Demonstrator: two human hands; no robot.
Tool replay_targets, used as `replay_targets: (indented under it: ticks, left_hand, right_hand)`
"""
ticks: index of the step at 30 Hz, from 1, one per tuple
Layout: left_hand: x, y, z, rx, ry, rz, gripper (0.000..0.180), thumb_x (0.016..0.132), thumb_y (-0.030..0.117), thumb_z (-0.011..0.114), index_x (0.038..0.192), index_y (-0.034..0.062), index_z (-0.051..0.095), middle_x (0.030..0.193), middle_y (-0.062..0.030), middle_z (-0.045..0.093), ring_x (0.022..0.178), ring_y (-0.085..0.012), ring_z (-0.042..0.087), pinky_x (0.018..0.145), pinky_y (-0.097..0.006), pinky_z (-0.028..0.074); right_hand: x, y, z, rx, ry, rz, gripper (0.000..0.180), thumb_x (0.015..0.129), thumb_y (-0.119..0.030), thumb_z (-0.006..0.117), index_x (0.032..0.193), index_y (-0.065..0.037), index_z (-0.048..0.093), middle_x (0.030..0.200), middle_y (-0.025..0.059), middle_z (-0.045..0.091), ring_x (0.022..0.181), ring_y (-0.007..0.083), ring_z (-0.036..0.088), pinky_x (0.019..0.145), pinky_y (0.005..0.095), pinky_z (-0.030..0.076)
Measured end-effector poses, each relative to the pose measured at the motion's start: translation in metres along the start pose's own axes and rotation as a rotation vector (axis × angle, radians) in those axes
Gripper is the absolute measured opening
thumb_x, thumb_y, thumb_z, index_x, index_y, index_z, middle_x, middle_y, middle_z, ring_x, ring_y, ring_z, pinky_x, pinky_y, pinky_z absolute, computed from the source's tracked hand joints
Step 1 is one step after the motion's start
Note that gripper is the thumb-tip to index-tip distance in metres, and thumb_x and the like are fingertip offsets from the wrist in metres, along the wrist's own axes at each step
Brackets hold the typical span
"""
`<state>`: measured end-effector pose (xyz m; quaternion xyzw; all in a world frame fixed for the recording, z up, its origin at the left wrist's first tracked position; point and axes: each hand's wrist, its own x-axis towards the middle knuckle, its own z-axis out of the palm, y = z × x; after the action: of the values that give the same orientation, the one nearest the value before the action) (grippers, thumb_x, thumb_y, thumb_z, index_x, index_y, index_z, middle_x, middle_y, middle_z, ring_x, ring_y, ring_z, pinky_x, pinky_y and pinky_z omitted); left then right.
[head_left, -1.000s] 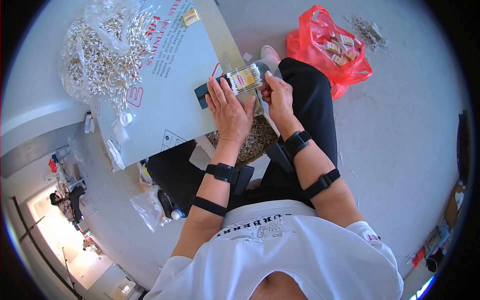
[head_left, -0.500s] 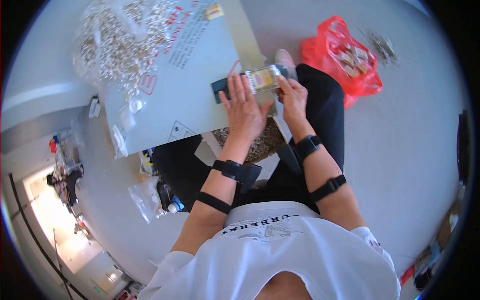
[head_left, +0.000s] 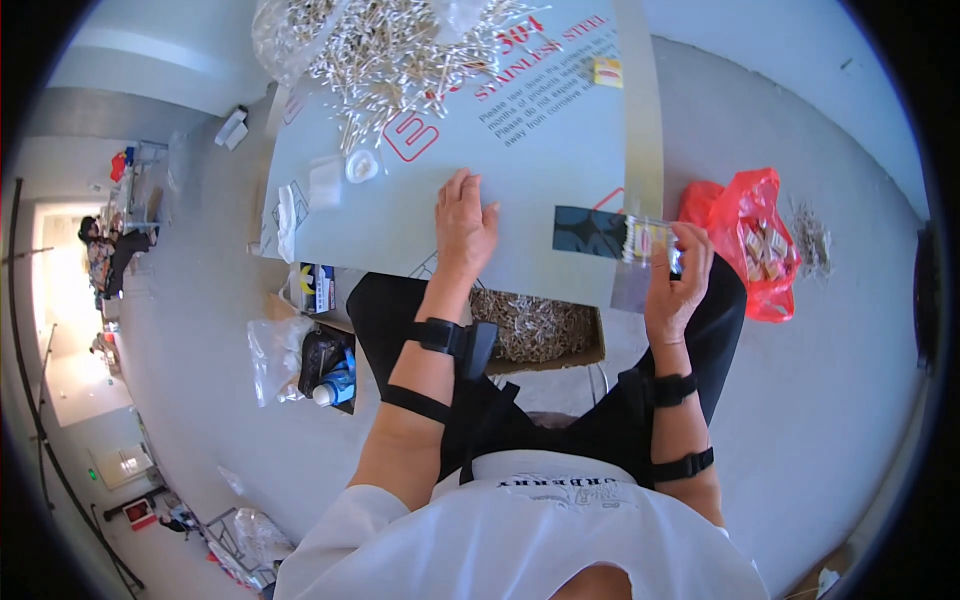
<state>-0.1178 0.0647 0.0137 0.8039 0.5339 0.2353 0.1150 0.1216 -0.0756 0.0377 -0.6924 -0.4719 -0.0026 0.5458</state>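
My left hand (head_left: 465,222) is over the metal-topped table (head_left: 520,190), its fingers stretched out and nothing in them. It lies nearest to a loose heap of cotton swabs (head_left: 400,75) at the far left, which partly spills from a clear plastic bag (head_left: 285,40). At the table's right edge, my right hand (head_left: 682,275) is closed on a clear packet of cotton swabs (head_left: 645,238) with a yellow label. That packet rests at the end of a dark flat strip (head_left: 588,232). A small white round container (head_left: 362,166) stands just below the heap.
A yellow card (head_left: 608,71) lies at the far right of the tabletop. On the floor to the right sits a red plastic bag (head_left: 745,230) with several packets, beside scattered swabs (head_left: 812,240). Between my knees is a box of swabs (head_left: 540,330); a box with a bottle (head_left: 335,385) stands left.
My left hand has left the packet and moved left toward the swab heap. My right hand still grips the packet at the right. The whole view has shifted.
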Motion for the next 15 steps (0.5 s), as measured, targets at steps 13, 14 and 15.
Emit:
replay_targets:
  ticks: [13, 14, 15]
  left_hand:
    - [0.061, -0.053, -0.032, -0.352, -0.25, 0.06, 0.035, 0.079, 0.005, 0.07, 0.113, 0.0048, 0.06, 0.11, -0.0116, 0.055, 0.108, -0.0309, 0.053, 0.091, -0.039, 0.046]
    - [0.063, -0.055, -0.034, -0.402, -0.289, 0.03, 0.033, 0.08, 0.005, 0.07, 0.111, 0.0045, 0.061, 0.108, -0.0111, 0.055, 0.106, -0.0304, 0.054, 0.089, -0.038, 0.046]
    - [0.066, -0.057, -0.036, -0.449, -0.326, 0.001, 0.031, 0.08, 0.005, 0.07, 0.11, 0.0041, 0.061, 0.106, -0.0105, 0.055, 0.103, -0.0299, 0.055, 0.087, -0.038, 0.047]
  right_hand:
    - [0.128, -0.026, 0.206, -0.125, -0.784, -0.092, 0.057, 0.073, -0.032, 0.079, 0.119, -0.004, 0.057, 0.118, 0.0186, 0.058, 0.112, 0.0372, 0.054, 0.092, 0.0454, 0.046]
    - [0.133, -0.028, 0.221, -0.208, -0.732, -0.166, 0.068, 0.071, -0.037, 0.08, 0.126, -0.007, 0.053, 0.128, 0.0192, 0.052, 0.122, 0.0376, 0.047, 0.098, 0.0481, 0.041]
    - [0.139, -0.03, 0.236, -0.287, -0.679, -0.242, 0.079, 0.07, -0.042, 0.082, 0.134, -0.009, 0.049, 0.139, 0.0198, 0.045, 0.131, 0.038, 0.04, 0.104, 0.0508, 0.035]
